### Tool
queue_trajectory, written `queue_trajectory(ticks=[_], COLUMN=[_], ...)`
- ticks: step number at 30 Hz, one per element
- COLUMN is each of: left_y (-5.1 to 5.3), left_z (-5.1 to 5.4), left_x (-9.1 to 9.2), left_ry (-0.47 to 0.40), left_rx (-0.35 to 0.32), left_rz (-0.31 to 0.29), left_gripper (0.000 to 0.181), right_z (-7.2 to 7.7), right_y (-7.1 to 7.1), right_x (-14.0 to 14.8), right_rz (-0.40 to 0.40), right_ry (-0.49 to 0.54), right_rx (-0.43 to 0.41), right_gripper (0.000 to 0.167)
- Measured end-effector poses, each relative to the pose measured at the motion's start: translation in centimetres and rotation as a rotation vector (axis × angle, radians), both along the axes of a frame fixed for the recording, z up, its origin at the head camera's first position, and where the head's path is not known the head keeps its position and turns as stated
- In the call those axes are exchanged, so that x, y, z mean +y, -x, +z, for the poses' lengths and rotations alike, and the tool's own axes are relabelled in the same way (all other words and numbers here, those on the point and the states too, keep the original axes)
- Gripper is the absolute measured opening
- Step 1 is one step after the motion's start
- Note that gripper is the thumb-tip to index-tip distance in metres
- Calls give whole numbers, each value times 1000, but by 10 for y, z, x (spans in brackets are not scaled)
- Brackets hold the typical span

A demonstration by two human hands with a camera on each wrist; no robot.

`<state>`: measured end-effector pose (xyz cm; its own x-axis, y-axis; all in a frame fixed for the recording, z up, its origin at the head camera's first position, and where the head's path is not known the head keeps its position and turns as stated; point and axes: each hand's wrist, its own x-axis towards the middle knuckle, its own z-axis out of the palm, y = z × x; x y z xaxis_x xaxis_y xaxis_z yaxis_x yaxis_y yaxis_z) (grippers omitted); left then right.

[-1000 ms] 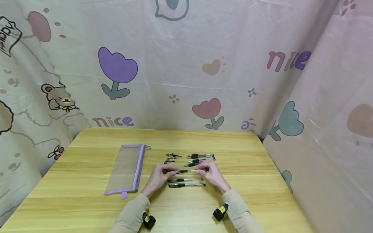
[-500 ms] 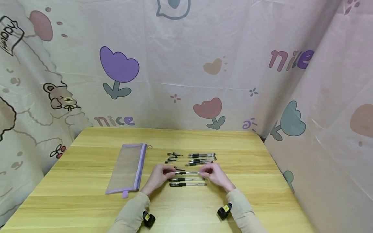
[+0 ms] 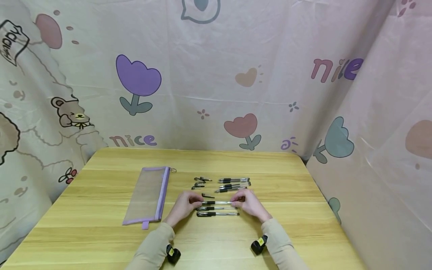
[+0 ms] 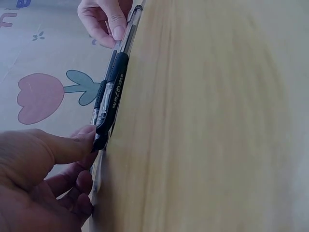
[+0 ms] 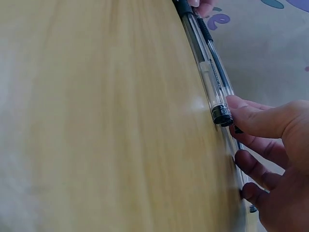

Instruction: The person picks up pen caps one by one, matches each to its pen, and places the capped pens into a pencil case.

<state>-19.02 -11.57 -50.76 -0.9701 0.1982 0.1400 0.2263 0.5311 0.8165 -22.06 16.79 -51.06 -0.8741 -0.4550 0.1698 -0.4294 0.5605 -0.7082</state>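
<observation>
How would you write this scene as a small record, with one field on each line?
Left hand: pinches one end of a pen
Right hand: pinches its other end
Nearer side: two pens, roughly parallel to it
Farther side: small black pieces, apparently caps, with more pens to their right
Left of the hands: mesh pouch with purple trim

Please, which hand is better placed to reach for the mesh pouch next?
Likely the left hand: it is nearer the mesh pouch, with the right hand farther across. Both pinch one pen, though.
</observation>
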Motion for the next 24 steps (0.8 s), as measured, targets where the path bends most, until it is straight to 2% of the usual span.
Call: queue_trajectory(ticks=[12,24], left_y=[0,0], left_z=[1,1], left_x=[1,1], left_ry=[-9,8], left_rx=[-43,-27], left_rz=[13,26], left_gripper=[10,11], right_z=[0,-1], right_y=[0,1], right_x=[1,1], right_rz=[-7,15], right_ry=[-14,-13], right_rx=[-30,-3], right_gripper=[13,11])
